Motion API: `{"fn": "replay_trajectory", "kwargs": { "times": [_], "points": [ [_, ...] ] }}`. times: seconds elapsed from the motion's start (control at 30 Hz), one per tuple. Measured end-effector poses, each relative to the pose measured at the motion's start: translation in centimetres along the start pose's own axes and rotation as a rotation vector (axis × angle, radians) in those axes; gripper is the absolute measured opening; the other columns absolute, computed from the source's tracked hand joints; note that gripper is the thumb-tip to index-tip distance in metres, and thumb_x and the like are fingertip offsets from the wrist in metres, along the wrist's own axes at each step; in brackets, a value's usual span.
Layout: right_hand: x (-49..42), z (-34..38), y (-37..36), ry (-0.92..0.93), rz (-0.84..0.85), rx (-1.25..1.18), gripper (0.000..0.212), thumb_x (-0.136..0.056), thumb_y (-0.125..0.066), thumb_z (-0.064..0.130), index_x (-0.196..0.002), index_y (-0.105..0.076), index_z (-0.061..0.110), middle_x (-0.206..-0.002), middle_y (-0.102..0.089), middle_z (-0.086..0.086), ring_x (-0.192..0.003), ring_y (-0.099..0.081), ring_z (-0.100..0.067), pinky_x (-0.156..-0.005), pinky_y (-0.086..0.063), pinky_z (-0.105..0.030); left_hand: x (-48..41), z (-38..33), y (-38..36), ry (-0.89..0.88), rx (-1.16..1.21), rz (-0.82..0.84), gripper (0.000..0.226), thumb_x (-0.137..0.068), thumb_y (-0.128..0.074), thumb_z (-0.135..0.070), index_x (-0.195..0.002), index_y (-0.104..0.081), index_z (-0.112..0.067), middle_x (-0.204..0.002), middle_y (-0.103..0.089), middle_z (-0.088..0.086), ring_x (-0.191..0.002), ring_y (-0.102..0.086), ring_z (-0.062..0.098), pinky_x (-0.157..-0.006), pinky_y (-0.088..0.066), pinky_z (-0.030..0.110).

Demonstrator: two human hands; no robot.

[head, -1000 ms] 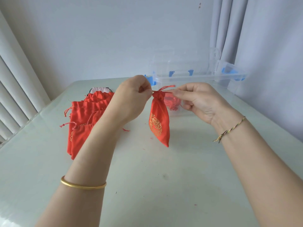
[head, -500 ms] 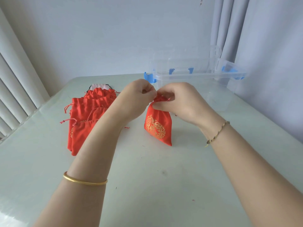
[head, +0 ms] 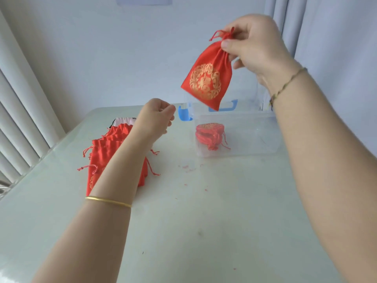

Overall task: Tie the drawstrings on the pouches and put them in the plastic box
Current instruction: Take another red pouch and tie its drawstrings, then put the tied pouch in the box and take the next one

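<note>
Pinches with the right grip [head: 257, 48] the gathered neck of a red pouch [head: 206, 78], thumb and fingers closed just under the knotted drawstring [head: 221, 35], in the upper right of the frame. Dangles it in the air, gold print toward the camera, lower corner above the open plastic box [head: 255, 139] at centre right. Left grip [head: 157, 117] released, left of centre: fingers loosely curled round nothing, raised over the tabletop [head: 204, 221], near the box's blue latch [head: 183, 116]. Inside the box, at its left end, a small heap of tied pouches [head: 211, 135]. At centre left, partly hidden behind the left forearm, a pile of loose pouches [head: 110, 146] flat on the tabletop, strings trailing outward. Gold bangle [head: 108, 201] on the left wrist, braided cord [head: 285, 84] on the right. Red flecks [head: 187, 167] scattered in front of the box.
</note>
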State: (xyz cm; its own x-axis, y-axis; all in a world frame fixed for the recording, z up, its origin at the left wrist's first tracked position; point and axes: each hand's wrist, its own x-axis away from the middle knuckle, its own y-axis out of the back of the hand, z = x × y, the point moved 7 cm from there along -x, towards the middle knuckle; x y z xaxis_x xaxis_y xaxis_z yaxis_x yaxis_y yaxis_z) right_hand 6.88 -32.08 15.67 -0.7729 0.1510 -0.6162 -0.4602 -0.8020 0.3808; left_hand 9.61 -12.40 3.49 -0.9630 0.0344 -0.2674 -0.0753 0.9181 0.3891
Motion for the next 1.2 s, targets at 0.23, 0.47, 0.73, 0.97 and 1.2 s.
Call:
{"fn": "replay_trajectory", "kwargs": {
  "times": [0.23,0.47,0.73,0.97,1.2],
  "points": [
    [-6.6,-5.0,-6.1,0.033,0.143,0.47,0.027,-0.08,-0.055,0.0,-0.101,-0.069,0.009,-0.101,-0.067,-0.012,-0.086,-0.062,-0.026,-0.051,-0.041,-0.02,-3.2,2.2,-0.4,0.087,-0.041,0.028,0.012,-0.092,-0.046,-0.017,-0.098,-0.052,-0.009,-0.083,-0.057,0.0,-0.07,-0.053,0.011,-0.06,-0.044,0.024],
    [-6.2,-8.5,-7.6,0.035,0.088,0.608,0.029,-0.08,-0.052,-0.003,-0.102,-0.066,0.01,-0.111,-0.064,-0.012,-0.105,-0.057,-0.031,-0.086,-0.045,-0.032,-3.9,4.2,1.0,0.103,-0.109,-0.005,0.007,-0.09,-0.048,-0.014,-0.093,-0.053,-0.011,-0.076,-0.058,0.001,-0.074,-0.056,0.019,-0.06,-0.045,0.025],
    [-0.4,-9.9,-10.2,-0.319,0.794,0.745,0.04,-0.088,-0.045,-0.004,-0.122,-0.057,0.012,-0.106,-0.06,-0.009,-0.09,-0.063,-0.029,-0.082,-0.051,-0.037,-2.3,4.8,3.1,0.077,-0.172,-0.041,0.012,-0.089,-0.049,-0.011,-0.08,-0.054,-0.016,-0.071,-0.055,-0.001,-0.073,-0.054,0.021,-0.076,-0.051,0.037],
    [0.8,-2.7,-9.0,-0.051,0.29,0.415,0.041,-0.08,-0.032,-0.007,-0.097,-0.065,0.01,-0.11,-0.064,-0.012,-0.089,-0.059,-0.025,-0.088,-0.051,-0.038,0.2,5.4,7.1,-0.005,-0.533,-0.077,0.018,-0.082,-0.051,-0.004,-0.086,-0.068,-0.011,-0.084,-0.063,0.01,-0.073,-0.053,0.026,-0.069,-0.044,0.032],
    [10.7,-0.2,-15.6,0.042,0.494,0.267,0.035,-0.086,-0.036,-0.001,-0.1,-0.066,0.011,-0.103,-0.066,-0.005,-0.083,-0.057,-0.017,-0.082,-0.049,-0.03,2.8,8.6,9.7,0.041,-0.826,0.001,0.021,-0.074,-0.06,-0.023,-0.06,-0.054,-0.036,-0.092,-0.067,0.002,-0.099,-0.055,0.031,-0.095,-0.039,0.041]
  ]
}}
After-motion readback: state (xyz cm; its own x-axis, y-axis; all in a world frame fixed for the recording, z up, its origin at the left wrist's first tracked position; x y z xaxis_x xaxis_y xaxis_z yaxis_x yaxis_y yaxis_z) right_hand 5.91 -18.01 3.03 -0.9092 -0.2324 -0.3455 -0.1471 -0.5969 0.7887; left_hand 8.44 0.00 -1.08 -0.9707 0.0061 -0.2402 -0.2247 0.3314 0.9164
